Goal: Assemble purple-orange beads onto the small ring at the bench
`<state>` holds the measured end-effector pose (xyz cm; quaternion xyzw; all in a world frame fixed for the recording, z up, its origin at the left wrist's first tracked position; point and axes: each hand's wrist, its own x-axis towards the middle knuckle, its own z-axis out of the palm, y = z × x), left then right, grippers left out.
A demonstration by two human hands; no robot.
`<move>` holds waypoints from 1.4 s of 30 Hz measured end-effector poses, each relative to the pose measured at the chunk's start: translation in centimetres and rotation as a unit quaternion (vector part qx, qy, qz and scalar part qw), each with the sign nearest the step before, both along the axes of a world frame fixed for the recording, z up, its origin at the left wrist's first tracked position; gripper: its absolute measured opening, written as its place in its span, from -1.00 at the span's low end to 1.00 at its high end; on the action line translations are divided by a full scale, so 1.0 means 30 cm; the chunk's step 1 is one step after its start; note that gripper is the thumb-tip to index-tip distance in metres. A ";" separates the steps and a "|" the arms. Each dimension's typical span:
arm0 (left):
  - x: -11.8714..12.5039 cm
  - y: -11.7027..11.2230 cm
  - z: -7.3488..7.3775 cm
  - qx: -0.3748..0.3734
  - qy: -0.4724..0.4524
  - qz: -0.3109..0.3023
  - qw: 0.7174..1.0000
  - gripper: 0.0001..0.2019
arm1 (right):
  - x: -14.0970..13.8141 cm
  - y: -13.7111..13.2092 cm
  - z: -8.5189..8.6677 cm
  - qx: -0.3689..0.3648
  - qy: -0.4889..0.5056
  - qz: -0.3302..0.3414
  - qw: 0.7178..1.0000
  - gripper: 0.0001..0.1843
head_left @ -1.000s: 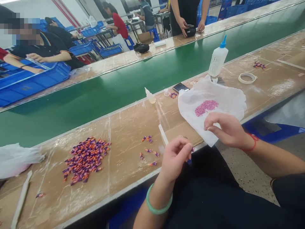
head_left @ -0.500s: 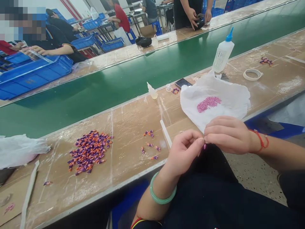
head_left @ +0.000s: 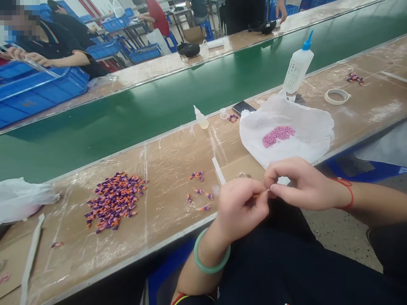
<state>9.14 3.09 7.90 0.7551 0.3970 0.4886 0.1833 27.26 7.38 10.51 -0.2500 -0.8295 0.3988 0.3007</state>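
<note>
My left hand [head_left: 243,207] is closed in a pinch on a small purple and orange piece, just off the bench's near edge. My right hand [head_left: 300,184] is pinched too, its fingertips meeting the left hand's; what it holds is too small to make out. Behind them lies a white sheet [head_left: 305,131] carrying a patch of tiny pink beads [head_left: 278,134]. A few purple-orange pieces [head_left: 199,192] lie just left of my hands, and a large heap of them [head_left: 116,200] sits farther left.
A white glue bottle with a blue tip [head_left: 297,65], a small dropper bottle [head_left: 201,118], a phone [head_left: 243,107] and a tape roll [head_left: 337,96] stand on the bench. A green conveyor belt [head_left: 143,110] runs behind. Other people work beyond it by blue crates [head_left: 34,91].
My two hands came together; the right left the white sheet's edge and now meets the left at the fingertips. The view shifted slightly.
</note>
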 end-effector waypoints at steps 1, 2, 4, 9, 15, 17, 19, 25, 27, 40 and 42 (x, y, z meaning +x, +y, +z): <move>-0.004 0.002 0.000 0.007 0.007 -0.006 1.000 -0.83 | -0.004 0.000 0.002 -0.003 -0.005 0.001 1.000 -0.86; -0.009 0.003 0.000 0.012 0.014 -0.011 1.000 -0.82 | -0.008 0.001 0.003 -0.006 -0.009 0.003 1.000 -0.86; -0.016 0.004 -0.003 0.020 0.027 -0.015 0.999 -0.82 | -0.014 0.001 0.005 -0.011 -0.019 0.008 1.000 -0.87; -0.029 0.002 -0.020 0.049 0.042 0.008 0.998 -0.83 | -0.025 -0.001 0.004 -0.024 -0.037 0.002 0.999 -0.87; -0.042 0.003 -0.036 0.076 0.046 0.030 0.996 -0.83 | -0.045 -0.003 -0.006 -0.021 -0.058 -0.002 0.998 -0.87; -0.051 0.004 -0.038 0.070 0.042 0.029 0.996 -0.83 | -0.056 -0.002 -0.008 -0.011 -0.064 0.000 0.998 -0.87; -0.065 0.003 -0.044 0.043 0.025 0.025 0.998 -0.85 | -0.068 0.000 -0.005 0.000 -0.067 0.005 0.998 -0.86; -0.143 -0.029 -0.113 -0.087 -0.123 0.040 0.988 -0.96 | -0.088 0.023 0.004 0.053 -0.105 0.037 0.992 -0.82; -0.166 -0.050 -0.146 -0.146 -0.187 0.049 0.970 -0.94 | -0.090 0.050 -0.005 0.078 -0.141 0.046 0.986 -0.81; -0.200 -0.127 -0.256 -0.349 -0.291 0.009 0.890 -0.84 | -0.222 0.207 -0.065 0.206 -0.550 0.137 0.797 -0.86; -0.201 -0.125 -0.259 -0.357 -0.294 0.009 0.886 -0.82 | -0.232 0.210 -0.066 0.213 -0.554 0.145 0.792 -0.85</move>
